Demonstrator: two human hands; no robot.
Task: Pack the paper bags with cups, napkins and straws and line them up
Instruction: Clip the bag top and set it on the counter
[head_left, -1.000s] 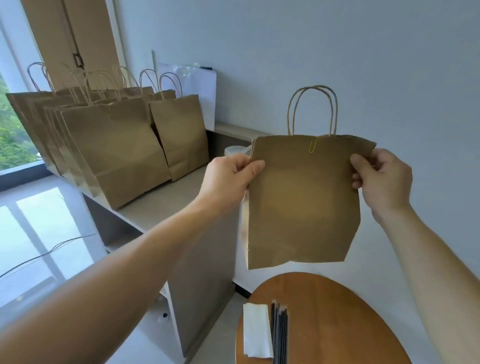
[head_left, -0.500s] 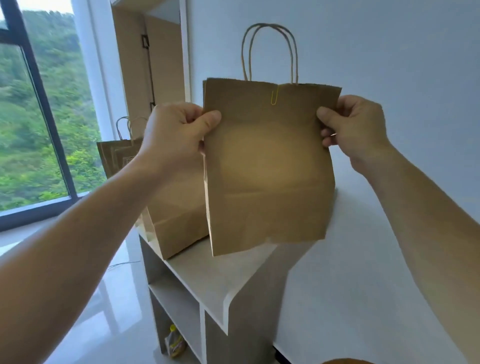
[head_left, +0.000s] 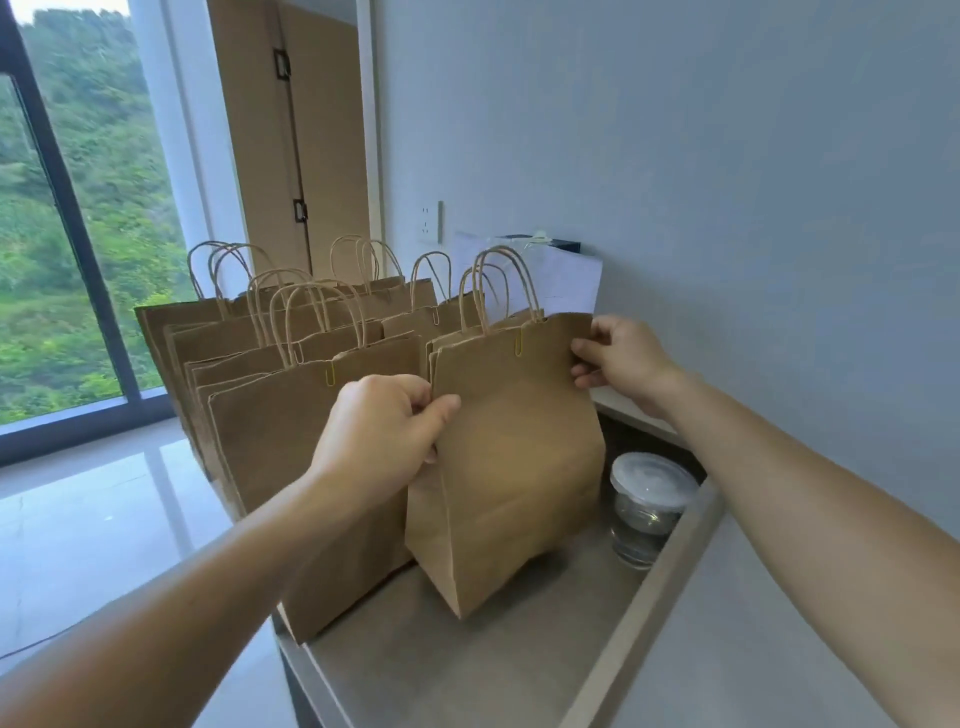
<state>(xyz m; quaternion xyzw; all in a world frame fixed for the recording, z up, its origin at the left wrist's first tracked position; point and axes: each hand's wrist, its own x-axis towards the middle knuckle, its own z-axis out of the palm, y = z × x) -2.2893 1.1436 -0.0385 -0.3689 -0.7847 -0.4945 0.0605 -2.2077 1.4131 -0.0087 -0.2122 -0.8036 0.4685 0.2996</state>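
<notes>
The paper bag, centre frame, is thin and creases easily. Left hand and right hand pinch its top corners, the soundest hold.

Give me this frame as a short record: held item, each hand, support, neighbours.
held_item: paper bag, upright, top closed with a yellow paper clip
left_hand: left hand pinches the bag's upper left edge
right_hand: right hand pinches its top right corner
support: bag's base appears to rest on the grey counter
neighbours: row of paper bags on the window side; lidded clear plastic cup on the wall side
</notes>
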